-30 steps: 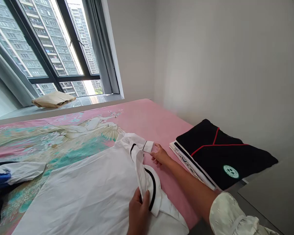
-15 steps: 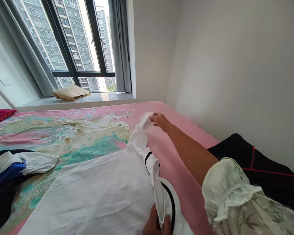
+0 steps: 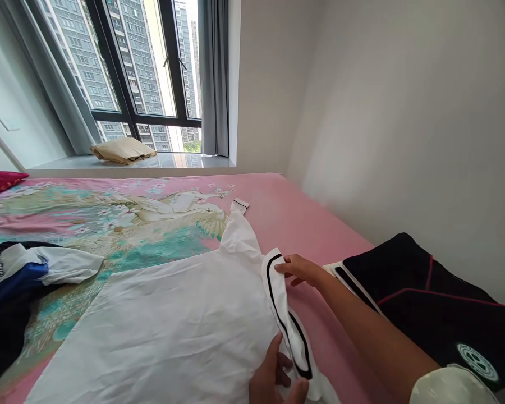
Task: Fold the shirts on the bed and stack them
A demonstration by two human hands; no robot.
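Note:
A white shirt (image 3: 160, 314) lies spread on the bed, one sleeve stretched toward the window with its thin dark-lined cuff (image 3: 239, 205) laid down. Its white collar (image 3: 281, 294), edged with a black stripe, stands folded up along the right side. My right hand (image 3: 298, 270) reaches in from the right and pinches the collar's far end between thumb and fingers. At the bottom, my left hand (image 3: 275, 373) has its fingers curled around the near end of the collar; part of that hold is cut off by the frame's lower edge.
Folded black clothing (image 3: 425, 286) with red piping lies to the right by the wall. A pile of dark, white and blue clothes (image 3: 29, 280) is at left. A red cushion (image 3: 2, 182) and a tan package (image 3: 124, 150) on the window ledge are farther back.
My right hand has let go of the sleeve end, moved back toward me and taken the collar. The sleeve now lies flat, and the collar is lifted and spread more.

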